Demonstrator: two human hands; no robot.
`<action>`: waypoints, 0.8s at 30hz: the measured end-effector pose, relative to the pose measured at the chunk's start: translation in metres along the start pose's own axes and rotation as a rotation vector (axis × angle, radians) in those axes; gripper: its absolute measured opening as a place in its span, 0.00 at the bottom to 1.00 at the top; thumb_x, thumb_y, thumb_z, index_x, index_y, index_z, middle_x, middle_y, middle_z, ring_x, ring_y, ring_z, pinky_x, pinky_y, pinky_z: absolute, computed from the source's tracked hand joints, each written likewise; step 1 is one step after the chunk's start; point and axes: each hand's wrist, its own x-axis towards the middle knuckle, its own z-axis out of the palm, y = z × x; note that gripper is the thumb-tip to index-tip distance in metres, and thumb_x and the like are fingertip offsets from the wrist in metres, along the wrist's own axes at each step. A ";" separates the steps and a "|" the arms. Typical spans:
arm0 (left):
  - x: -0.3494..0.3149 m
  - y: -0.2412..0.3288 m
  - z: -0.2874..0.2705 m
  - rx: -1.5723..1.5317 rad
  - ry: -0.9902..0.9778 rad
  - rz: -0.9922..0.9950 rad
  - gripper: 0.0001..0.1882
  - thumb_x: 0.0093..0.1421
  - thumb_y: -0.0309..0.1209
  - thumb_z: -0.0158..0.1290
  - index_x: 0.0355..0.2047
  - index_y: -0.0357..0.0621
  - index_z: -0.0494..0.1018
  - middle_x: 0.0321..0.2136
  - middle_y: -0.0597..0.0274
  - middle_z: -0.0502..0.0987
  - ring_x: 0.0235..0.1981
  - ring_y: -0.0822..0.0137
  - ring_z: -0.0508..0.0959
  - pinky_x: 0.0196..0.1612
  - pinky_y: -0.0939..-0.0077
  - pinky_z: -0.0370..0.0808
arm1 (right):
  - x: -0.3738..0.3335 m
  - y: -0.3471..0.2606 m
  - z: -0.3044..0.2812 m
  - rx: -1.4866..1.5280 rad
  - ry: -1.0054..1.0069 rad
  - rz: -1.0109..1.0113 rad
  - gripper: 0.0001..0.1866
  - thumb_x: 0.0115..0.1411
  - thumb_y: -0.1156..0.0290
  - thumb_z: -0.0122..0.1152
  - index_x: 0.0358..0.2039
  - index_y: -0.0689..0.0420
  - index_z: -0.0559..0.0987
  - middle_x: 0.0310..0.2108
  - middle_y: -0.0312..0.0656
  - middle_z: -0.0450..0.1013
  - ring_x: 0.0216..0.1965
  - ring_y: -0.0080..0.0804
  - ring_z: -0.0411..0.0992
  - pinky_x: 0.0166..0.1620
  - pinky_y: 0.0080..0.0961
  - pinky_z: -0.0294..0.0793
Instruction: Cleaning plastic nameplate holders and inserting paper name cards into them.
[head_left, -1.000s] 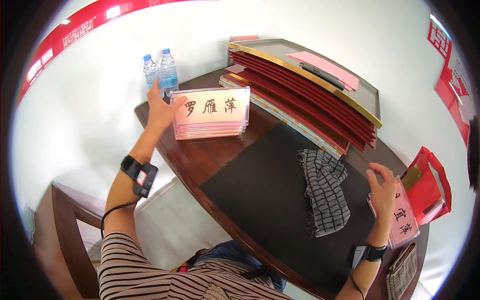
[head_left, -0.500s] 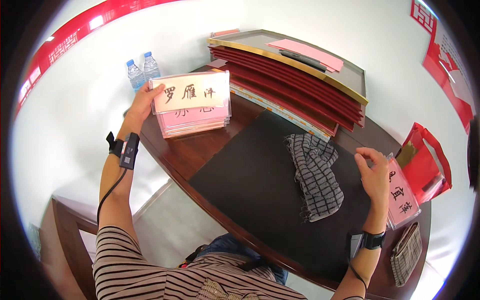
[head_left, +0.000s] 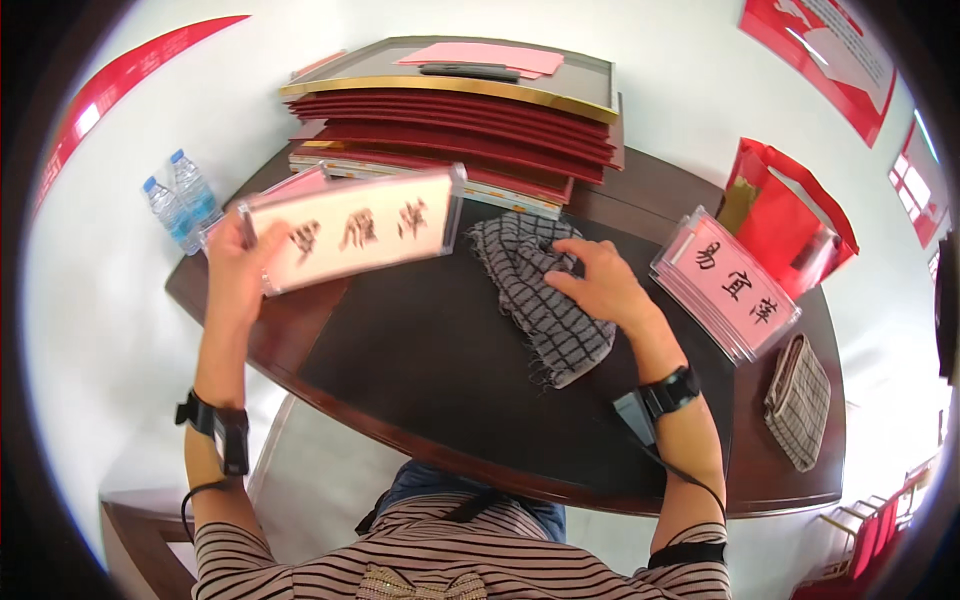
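My left hand (head_left: 240, 262) grips the left end of a clear desk name plate (head_left: 375, 250) with a cream card and black brush lettering, held tilted above the table. Partly hidden behind it is a stack of pink name plates (head_left: 308, 182). Over the grey-and-black checked cloth (head_left: 555, 320), my right hand (head_left: 605, 285) has thumb and forefinger apart and holds nothing; whether the fingertips touch the cloth I cannot tell. The cloth lies crumpled on the black desk mat (head_left: 400, 345). To its right lies another stack of pink name plates (head_left: 725, 280).
Dark red folders (head_left: 450, 130) are piled at the back beneath a gold-edged tray (head_left: 570, 100) bearing pink paper and a dark pen-like item. A red gift bag (head_left: 790, 220) stands at the right, a folded checked cloth (head_left: 800, 400) near the right edge. Two water bottles (head_left: 185, 205) stand far left.
My left hand has lifted the cream-card name plate off its stack and brought it nearer. The right hand has moved from beside the right-hand plates to the checked cloth. The view has turned rightward.
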 end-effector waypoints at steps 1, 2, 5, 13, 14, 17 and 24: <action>-0.012 -0.003 0.011 0.018 -0.029 -0.019 0.19 0.51 0.23 0.52 0.45 0.36 0.64 0.37 0.61 0.72 0.36 0.72 0.73 0.40 0.79 0.71 | -0.001 -0.002 0.003 -0.021 -0.033 0.049 0.23 0.45 0.59 0.61 0.41 0.57 0.73 0.36 0.48 0.71 0.37 0.42 0.67 0.42 0.31 0.67; -0.021 -0.008 0.018 0.049 -0.046 -0.030 0.18 0.51 0.23 0.52 0.43 0.37 0.65 0.36 0.62 0.72 0.35 0.73 0.73 0.39 0.80 0.70 | -0.001 -0.001 0.007 -0.042 -0.067 0.094 0.25 0.44 0.58 0.62 0.42 0.57 0.73 0.36 0.49 0.70 0.38 0.44 0.67 0.43 0.32 0.67; -0.037 -0.027 0.038 -0.070 -0.093 -0.023 0.16 0.51 0.23 0.52 0.41 0.38 0.66 0.34 0.63 0.72 0.35 0.74 0.72 0.38 0.79 0.71 | 0.002 0.010 0.010 -0.127 -0.219 0.225 0.26 0.43 0.56 0.62 0.41 0.58 0.74 0.37 0.49 0.71 0.39 0.44 0.68 0.44 0.33 0.67; -0.048 -0.048 0.067 -0.145 -0.104 -0.090 0.13 0.51 0.25 0.55 0.37 0.38 0.66 0.30 0.65 0.72 0.30 0.78 0.72 0.34 0.84 0.70 | 0.013 0.024 -0.045 0.061 0.220 0.297 0.19 0.45 0.61 0.58 0.32 0.64 0.76 0.29 0.51 0.73 0.33 0.43 0.71 0.38 0.30 0.69; -0.047 -0.050 0.071 -0.103 -0.126 -0.118 0.14 0.51 0.25 0.55 0.38 0.38 0.66 0.31 0.65 0.72 0.31 0.78 0.71 0.35 0.84 0.69 | 0.013 0.030 -0.047 0.099 0.350 0.300 0.18 0.46 0.61 0.59 0.31 0.65 0.76 0.28 0.48 0.74 0.31 0.39 0.72 0.36 0.28 0.69; -0.047 -0.075 0.073 0.161 0.013 0.020 0.22 0.48 0.33 0.59 0.41 0.36 0.65 0.33 0.62 0.71 0.35 0.75 0.71 0.38 0.81 0.69 | 0.009 0.015 -0.071 0.497 0.392 0.483 0.14 0.48 0.65 0.58 0.30 0.64 0.75 0.28 0.40 0.73 0.28 0.27 0.70 0.32 0.22 0.68; -0.053 -0.055 0.067 0.242 -0.065 -0.473 0.25 0.49 0.44 0.56 0.37 0.32 0.68 0.31 0.60 0.72 0.34 0.72 0.70 0.38 0.77 0.67 | 0.008 0.009 -0.080 1.130 0.491 0.442 0.13 0.54 0.68 0.54 0.37 0.64 0.71 0.29 0.37 0.71 0.29 0.22 0.69 0.32 0.18 0.68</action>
